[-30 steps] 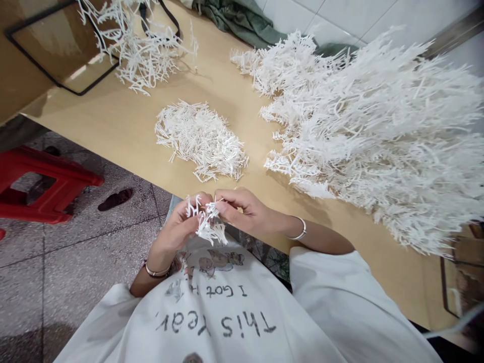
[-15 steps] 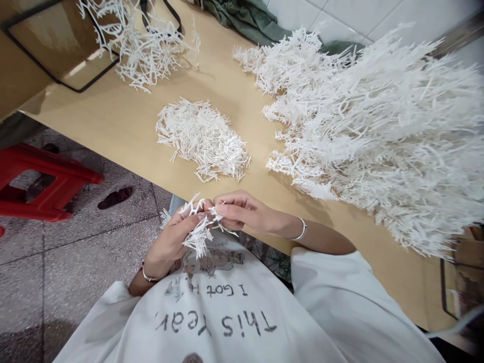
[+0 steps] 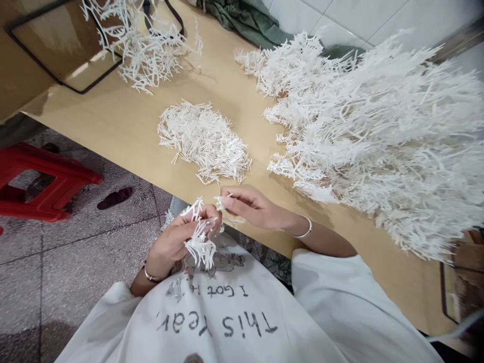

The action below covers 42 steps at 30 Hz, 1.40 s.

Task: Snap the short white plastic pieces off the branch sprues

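My left hand (image 3: 181,234) is closed around a white branched plastic sprig (image 3: 201,247), whose thin prongs stick out above and below the fingers. A short gap to the right, my right hand (image 3: 251,205) pinches small white plastic bits (image 3: 220,202) between thumb and forefinger. Both hands are over the table's near edge, in front of the shirt. Just beyond them lies a low pile of short white plastic pieces (image 3: 204,141). What the curled inner fingers cover is hidden.
A large heap of white branched strands (image 3: 378,126) covers the table's right side. Looser white branched frames (image 3: 151,55) lie at the back left by a black metal frame (image 3: 81,92). Dark green cloth (image 3: 249,20) lies along the wall. A red stool (image 3: 49,181) and dark slipper (image 3: 115,198) are on the floor.
My right hand has moved slightly right, away from the left, with small white bits in its pinch. My left hand still grips the sprig, now tilted a little differently.
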Available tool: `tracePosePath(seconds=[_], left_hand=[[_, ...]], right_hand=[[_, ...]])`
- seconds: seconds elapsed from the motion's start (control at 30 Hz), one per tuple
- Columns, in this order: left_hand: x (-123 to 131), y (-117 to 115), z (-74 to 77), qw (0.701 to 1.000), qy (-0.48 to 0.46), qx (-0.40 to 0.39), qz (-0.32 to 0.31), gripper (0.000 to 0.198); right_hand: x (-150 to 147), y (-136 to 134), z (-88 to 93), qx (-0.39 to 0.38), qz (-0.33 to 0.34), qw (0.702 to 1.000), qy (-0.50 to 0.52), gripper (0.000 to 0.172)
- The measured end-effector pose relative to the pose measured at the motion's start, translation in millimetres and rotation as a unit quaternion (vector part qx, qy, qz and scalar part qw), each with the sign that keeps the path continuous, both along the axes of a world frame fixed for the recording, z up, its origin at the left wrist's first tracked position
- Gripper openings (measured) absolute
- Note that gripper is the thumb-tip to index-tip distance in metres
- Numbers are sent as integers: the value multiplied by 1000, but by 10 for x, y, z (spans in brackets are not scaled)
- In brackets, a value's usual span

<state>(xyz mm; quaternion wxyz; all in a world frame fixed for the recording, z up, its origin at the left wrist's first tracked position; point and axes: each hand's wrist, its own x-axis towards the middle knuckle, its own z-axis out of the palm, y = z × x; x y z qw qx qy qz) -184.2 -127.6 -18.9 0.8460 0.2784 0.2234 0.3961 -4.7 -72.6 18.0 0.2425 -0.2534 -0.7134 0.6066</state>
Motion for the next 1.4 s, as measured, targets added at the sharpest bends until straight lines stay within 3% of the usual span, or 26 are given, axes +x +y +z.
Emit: tracePosePath(seconds=[0.1,0.23,0.33,0.57,0.73,0.9,1.0,1.13,1.23,1.4], left_hand=[[-24,0,-85,996,50,57,47,19],[-34,0,-109,989,99,101,34,16],[-18,0,-95,987,122,105,19,18],[21,22,-114,981,154,47,107,22],[72,2,-91,973,172,51,142,19],[105,-17,-91,961,212,92,153,19],[112,-22,-116,952,232,105,171,19],[131,-27,-97,932,267,112,219,20],[155,-29,-32,914,296,132,245,20],[176,-33,-24,879,339,150,300,15]], right_hand=[[63,190,8,224,-116,955,-159,32],[139,493,-172,352,-211,857,-312,27],[161,600,-310,406,-214,803,-380,28],[181,568,-293,475,-244,733,-421,50],[180,563,-294,510,-260,695,-434,48],[195,564,-284,508,-305,710,-380,33],[151,431,-178,485,-313,768,-277,36],[18,93,-45,437,-176,871,-140,46],[-75,-106,-40,426,-107,891,-120,43],[-124,-172,-81,359,-82,917,-156,27]])
